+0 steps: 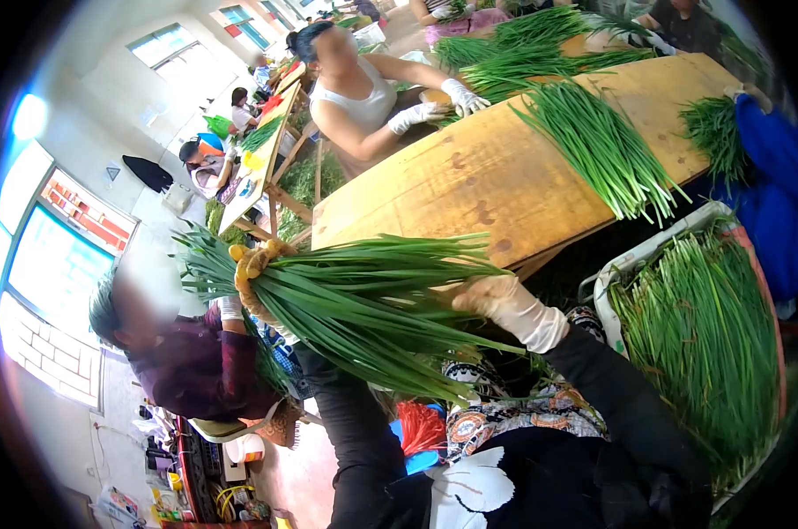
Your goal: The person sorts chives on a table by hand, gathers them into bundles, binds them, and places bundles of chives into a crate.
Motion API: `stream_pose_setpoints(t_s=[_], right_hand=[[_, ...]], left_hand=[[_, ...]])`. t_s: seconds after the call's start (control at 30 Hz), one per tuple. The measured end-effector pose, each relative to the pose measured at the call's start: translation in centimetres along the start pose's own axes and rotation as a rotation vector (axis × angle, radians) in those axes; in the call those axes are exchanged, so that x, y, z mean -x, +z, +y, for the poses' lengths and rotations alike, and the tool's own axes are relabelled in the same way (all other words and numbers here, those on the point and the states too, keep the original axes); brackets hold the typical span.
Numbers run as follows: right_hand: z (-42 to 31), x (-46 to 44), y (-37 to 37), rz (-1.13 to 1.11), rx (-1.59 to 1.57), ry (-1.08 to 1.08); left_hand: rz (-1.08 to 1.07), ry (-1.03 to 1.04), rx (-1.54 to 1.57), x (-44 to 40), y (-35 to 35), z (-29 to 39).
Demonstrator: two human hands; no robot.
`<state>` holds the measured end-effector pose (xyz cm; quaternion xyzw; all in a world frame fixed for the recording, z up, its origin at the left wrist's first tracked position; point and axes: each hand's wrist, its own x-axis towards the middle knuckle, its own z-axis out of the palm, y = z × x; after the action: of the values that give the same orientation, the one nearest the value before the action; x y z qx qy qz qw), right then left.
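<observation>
My left hand point(256, 273), in a glove with stained yellow-brown fingers, is wrapped round a thick bunch of garlic chives point(355, 295). The long green leaves fan out to the right over my lap; the other end sticks out to the left past my fingers. My right hand point(504, 304), in a pale glove, is at the right end of the bunch, among the leaf tips. Its fingers look stretched toward the leaves, their ends partly hidden. A wooden table point(434, 189) stands just beyond, with a flat pile of chives point(597, 145) on it.
At my right is a crate point(603, 295) filled with chives. Across the table a person in white gloves point(421, 115) handles chives. Another person point(205, 370) in a dark maroon top sits at my left. A blue cloth point(773, 154) hangs by the table's right end. Red strands point(421, 428) lie beside my lap.
</observation>
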<state>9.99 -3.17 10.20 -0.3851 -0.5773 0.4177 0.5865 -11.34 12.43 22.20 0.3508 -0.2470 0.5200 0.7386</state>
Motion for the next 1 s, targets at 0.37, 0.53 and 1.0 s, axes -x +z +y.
stream_pose_setpoints(t_s=[0.37, 0.53, 1.0], right_hand=[[-0.5, 0.3, -0.3, 0.013, -0.037, 0.252], [0.1, 0.4, -0.6, 0.078, -0.281, 0.275], [-5.2, 0.8, -6.2, 0.081, -0.278, 0.0]], left_hand=[[0.081, 0.161, 0.01, 1.5, 0.0, -2.6], [0.066, 0.064, 0.071, 1.6, 0.2, -2.2], [0.153, 0.0, -0.091, 2.3, 0.7, -2.1]])
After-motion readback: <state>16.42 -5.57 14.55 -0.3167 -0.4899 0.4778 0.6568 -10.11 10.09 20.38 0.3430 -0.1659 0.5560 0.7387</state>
